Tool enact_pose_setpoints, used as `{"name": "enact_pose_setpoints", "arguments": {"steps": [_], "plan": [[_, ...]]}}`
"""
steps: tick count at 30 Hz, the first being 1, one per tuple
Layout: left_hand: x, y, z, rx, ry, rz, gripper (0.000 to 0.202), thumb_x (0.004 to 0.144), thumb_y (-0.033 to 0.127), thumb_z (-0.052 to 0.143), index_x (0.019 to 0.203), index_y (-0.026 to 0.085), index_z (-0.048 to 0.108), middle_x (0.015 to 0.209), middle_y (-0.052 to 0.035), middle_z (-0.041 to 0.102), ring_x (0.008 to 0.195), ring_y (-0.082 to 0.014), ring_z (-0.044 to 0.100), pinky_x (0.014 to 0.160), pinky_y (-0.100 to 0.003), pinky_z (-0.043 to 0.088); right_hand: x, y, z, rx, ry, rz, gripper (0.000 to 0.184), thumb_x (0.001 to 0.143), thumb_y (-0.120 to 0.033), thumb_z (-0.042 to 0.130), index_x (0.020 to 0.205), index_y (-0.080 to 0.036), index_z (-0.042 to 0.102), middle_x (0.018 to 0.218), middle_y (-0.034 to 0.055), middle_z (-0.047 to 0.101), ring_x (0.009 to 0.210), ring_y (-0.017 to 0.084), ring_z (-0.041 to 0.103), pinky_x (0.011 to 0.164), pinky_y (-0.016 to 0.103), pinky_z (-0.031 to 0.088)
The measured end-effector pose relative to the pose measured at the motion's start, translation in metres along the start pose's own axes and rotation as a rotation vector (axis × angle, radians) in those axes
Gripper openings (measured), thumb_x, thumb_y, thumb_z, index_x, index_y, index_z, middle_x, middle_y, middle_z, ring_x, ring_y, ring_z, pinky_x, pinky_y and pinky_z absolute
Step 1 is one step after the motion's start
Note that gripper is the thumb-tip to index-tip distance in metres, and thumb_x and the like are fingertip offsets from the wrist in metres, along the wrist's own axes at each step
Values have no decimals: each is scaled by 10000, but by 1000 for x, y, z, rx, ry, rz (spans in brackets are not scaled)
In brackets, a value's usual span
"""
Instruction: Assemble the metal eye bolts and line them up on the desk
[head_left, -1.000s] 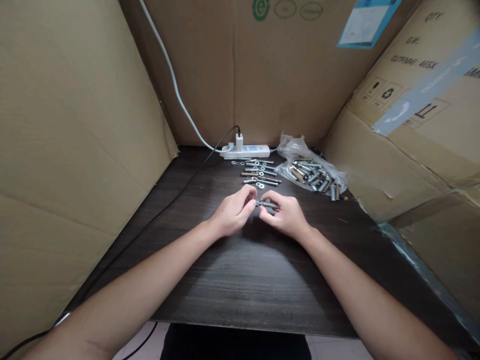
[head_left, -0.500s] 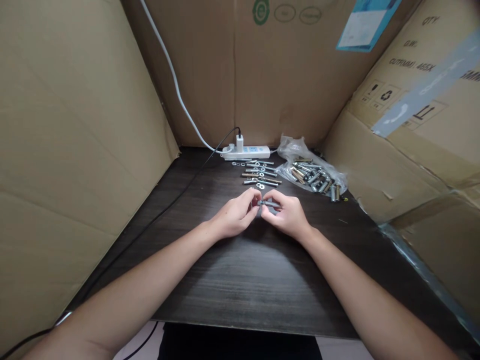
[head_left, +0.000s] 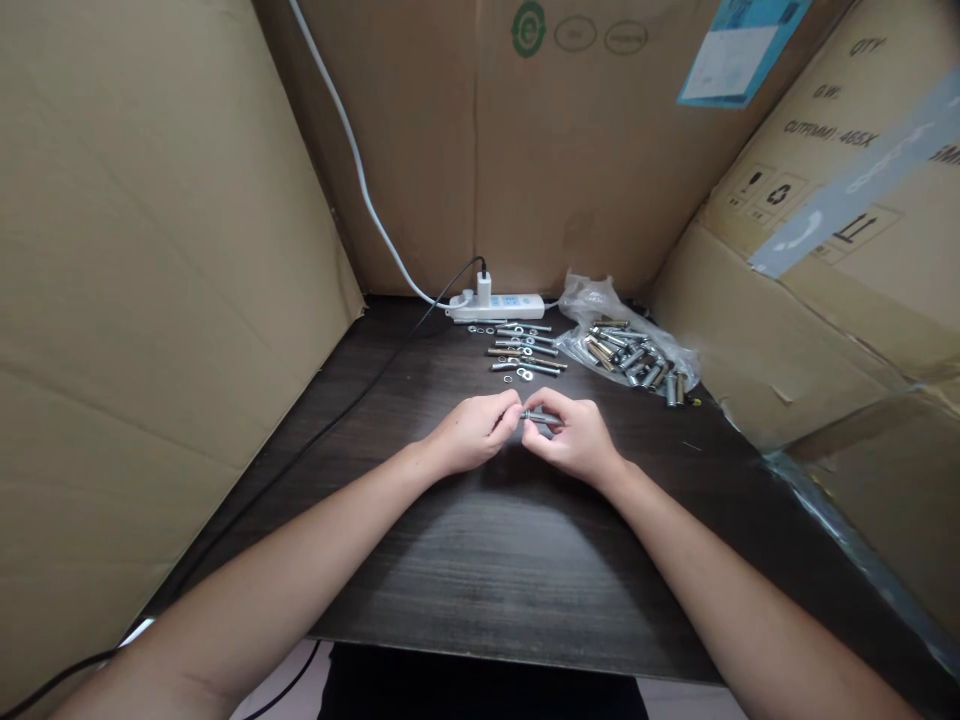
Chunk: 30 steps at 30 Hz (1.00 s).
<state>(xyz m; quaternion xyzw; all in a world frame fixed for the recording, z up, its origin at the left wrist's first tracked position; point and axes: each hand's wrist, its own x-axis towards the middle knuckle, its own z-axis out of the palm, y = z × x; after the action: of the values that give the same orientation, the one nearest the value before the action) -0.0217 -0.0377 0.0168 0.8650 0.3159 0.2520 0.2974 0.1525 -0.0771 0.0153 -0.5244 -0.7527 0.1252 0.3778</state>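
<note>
Change: over the last 1 s both hands have kept their place mid-table; my left fingertips have closed in, so less of the bolt shows. I judge the finger work on its end goes on.
Black cable: lies along the table's left side.
Left hand: fingers curled, thumb and forefinger pinching the bolt's left end.
Bolt: short grey metal shank, roughly level, just above the table between the 2 hands, mostly hidden.
Right hand: curled, pinching the bolt's right part.
Loose bolts and washers: laid in rows beyond the hands.
Plastic bag: further right, holding more bolts.
</note>
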Motion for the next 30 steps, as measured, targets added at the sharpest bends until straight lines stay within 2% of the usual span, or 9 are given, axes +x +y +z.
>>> {"name": "enact_pose_setpoints", "arguments": {"steps": [3,6,9,12,15,20,22,26,30], "plan": [[1,-6,2,14,2,-23,325,917,308,308,663,170,455,586,38,426,544,-97,382,547,-227,279,0,-3,2,5,-37,-14,132,722,-305,565,775,-188,597,575,-33,560,451,81,450,488,188,366],[1,-7,3,-16,18,-58,381,923,332,293,607,163,422,551,43,383,527,-90,346,531,-225,257,0,-4,2,6,-52,-8,140,727,-305,567,794,-188,603,599,-30,578,460,82,464,499,188,375],[-1,-4,1,-90,83,-52,269,923,332,313,798,168,487,686,26,494,621,-107,444,601,-224,329,-1,-1,2,-18,-40,14,152,727,-312,574,811,-190,608,592,-30,581,456,86,459,498,193,374],[-4,2,-1,-139,101,-36,185,875,291,417,1027,187,432,844,1,540,702,-125,500,653,-235,377,0,1,1,-39,-17,33,159,734,-324,571,810,-191,613,581,-26,584,455,93,459,494,197,371],[-6,6,-3,-114,31,-24,179,858,253,432,1027,196,416,820,5,518,683,-125,490,651,-241,384,1,1,0,-42,-1,30,162,748,-333,560,802,-191,614,571,-25,579,456,96,464,492,198,368],[-4,5,-3,-72,4,-11,149,904,289,371,1010,199,425,834,4,516,700,-129,480,673,-254,376,1,1,2,-54,6,32,155,747,-333,562,800,-194,607,560,-29,568,456,97,475,484,196,365],[-3,1,-1,-80,1,-1,172,925,309,328,963,191,447,820,3,517,706,-129,476,680,-256,372,1,1,2,-60,-4,29,152,741,-328,564,803,-196,608,581,-25,588,463,99,489,490,196,374],[1,-7,6,-124,34,-21,297,927,350,308,734,169,444,667,25,452,624,-109,413,601,-238,324,1,-3,3,-68,-39,15,148,743,-317,555,810,-199,615,626,-17,620,475,99,511,511,195,393],[5,-8,12,-336,40,-215,419,897,440,326,588,163,382,544,38,359,516,-84,322,499,-223,261,1,-6,2,-96,-53,5,150,743,-320,559,816,-203,617,595,-26,603,462,96,495,506,193,383]]}}
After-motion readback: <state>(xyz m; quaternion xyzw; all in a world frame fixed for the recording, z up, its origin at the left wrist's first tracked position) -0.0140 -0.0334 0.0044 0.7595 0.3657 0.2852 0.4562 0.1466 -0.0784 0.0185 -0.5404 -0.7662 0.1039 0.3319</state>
